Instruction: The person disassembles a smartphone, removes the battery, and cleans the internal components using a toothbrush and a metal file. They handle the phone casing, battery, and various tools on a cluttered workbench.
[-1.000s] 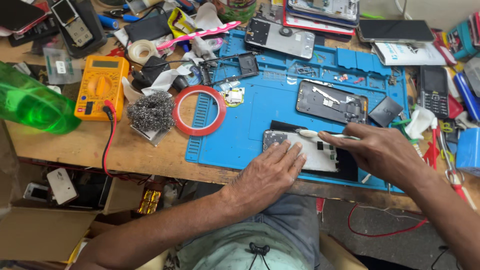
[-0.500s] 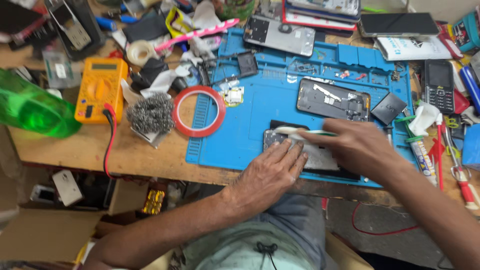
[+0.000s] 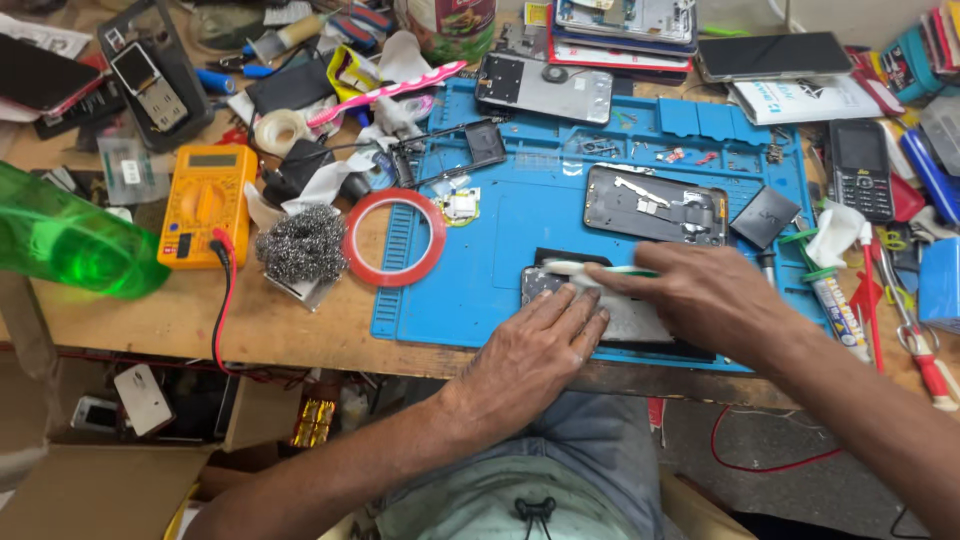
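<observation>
Left hand (image 3: 540, 345) flat, fingers spread, pressing down on the phone panel (image 3: 640, 318) at lower centre of the blue work mat (image 3: 500, 250). Right hand (image 3: 705, 295) curled, pinching a white-and-green toothbrush (image 3: 590, 269) whose head rests on the panel's upper left edge. Just above, an opened phone body (image 3: 655, 205); to the left, a red tape ring (image 3: 394, 237), steel wool (image 3: 302, 245) and a yellow multimeter (image 3: 205, 200). Far left, a green bottle (image 3: 70, 240); upper centre, a pink toothbrush (image 3: 385, 92). Both forearms angled in from the bottom edge, the right one covering the mat's lower right corner.
</observation>
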